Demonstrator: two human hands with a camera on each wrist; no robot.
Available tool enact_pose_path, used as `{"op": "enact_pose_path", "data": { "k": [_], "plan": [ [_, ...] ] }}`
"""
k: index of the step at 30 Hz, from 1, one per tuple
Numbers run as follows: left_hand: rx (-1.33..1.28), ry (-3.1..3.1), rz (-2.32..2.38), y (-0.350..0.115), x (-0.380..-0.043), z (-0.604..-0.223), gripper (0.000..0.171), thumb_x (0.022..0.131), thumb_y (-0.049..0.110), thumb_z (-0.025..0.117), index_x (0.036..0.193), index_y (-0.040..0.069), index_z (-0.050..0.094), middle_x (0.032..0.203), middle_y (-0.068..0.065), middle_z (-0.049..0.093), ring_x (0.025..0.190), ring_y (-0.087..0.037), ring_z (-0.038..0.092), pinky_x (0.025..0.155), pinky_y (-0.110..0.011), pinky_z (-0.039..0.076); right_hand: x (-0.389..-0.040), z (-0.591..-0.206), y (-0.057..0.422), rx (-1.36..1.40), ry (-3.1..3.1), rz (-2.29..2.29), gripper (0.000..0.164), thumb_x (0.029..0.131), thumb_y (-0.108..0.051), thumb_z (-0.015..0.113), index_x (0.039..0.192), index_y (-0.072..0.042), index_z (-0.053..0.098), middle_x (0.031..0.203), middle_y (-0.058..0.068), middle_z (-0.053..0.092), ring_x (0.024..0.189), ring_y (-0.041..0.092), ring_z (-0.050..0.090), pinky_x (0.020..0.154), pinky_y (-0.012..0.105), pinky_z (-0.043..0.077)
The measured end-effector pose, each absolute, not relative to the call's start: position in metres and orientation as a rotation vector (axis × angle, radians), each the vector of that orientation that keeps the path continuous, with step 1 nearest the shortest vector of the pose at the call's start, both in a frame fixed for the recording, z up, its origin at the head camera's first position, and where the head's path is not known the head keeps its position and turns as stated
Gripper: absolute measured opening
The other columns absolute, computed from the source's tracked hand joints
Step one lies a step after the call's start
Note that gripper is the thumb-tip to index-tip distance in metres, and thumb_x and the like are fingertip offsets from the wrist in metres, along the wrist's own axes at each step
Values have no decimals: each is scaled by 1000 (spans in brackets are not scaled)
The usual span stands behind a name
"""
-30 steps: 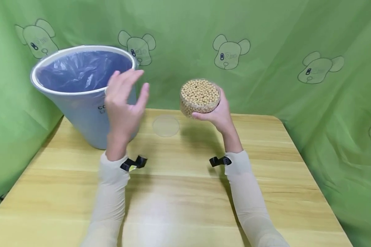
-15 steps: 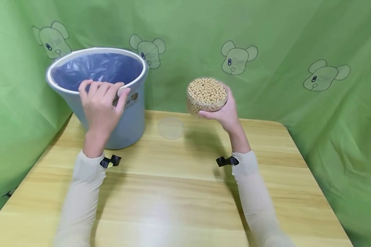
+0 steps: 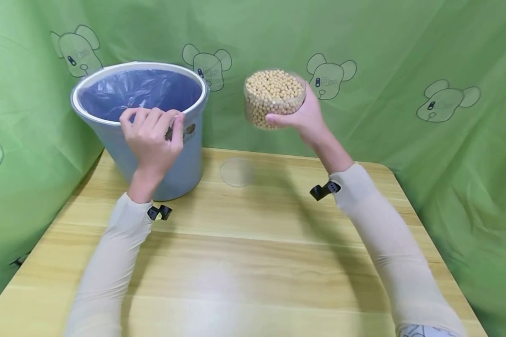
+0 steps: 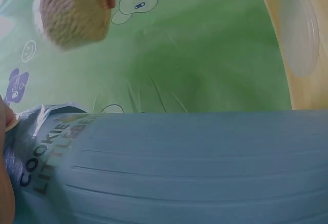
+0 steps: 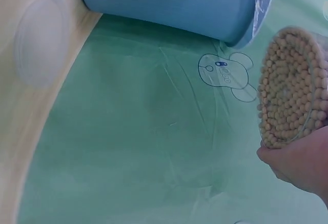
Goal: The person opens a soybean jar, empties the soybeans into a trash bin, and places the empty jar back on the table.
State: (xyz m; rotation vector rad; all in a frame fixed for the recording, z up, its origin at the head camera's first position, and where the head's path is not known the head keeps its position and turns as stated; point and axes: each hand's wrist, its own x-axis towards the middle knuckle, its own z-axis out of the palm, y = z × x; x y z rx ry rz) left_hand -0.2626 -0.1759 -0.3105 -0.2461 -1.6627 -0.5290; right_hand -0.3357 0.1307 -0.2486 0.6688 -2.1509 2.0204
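Observation:
My left hand grips the near rim of a blue trash bin, fingers hooked over the edge and thumb outside. A translucent bag lines the bin. Held up to the right of it is a clear round container filled with soybeans. My right hand grips this container from its right side, thumb along the front. The container tilts slightly toward the bin, and its beans reach close to the top. In the right wrist view, the bean-packed base faces the camera above the thumb.
A thin translucent round lid lies on the wooden table, right of the bin. Behind and on both sides hangs a green cloth printed with bear heads, close to the bin's back.
My left hand has moved from in front of the bin onto its rim and taken hold. The right hand has raised the container of soybeans and brought it a little left.

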Motion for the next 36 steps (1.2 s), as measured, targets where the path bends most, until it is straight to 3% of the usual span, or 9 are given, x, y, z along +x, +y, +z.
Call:
{"op": "enact_pose_path", "data": {
  "k": [10,36],
  "plan": [
    [-231,-1641,-554,-176,-264,-311,37,98,34,59,76,8,75,69,-11,69,70,-32,57,98,-49,39,-354,-212,98,682,-2412,1808,114,58,-5,96,153,-14,35,151,6,47,137,23,50,109,37,50],
    [-239,-1594,-547,-170,-264,-310,35,97,32,60,73,10,72,67,-9,67,66,-31,56,94,-48,41,-357,-172,41,750,-2615,1514,112,56,-10,97,150,-9,36,147,8,50,131,18,53,107,24,48]
  ]
}}
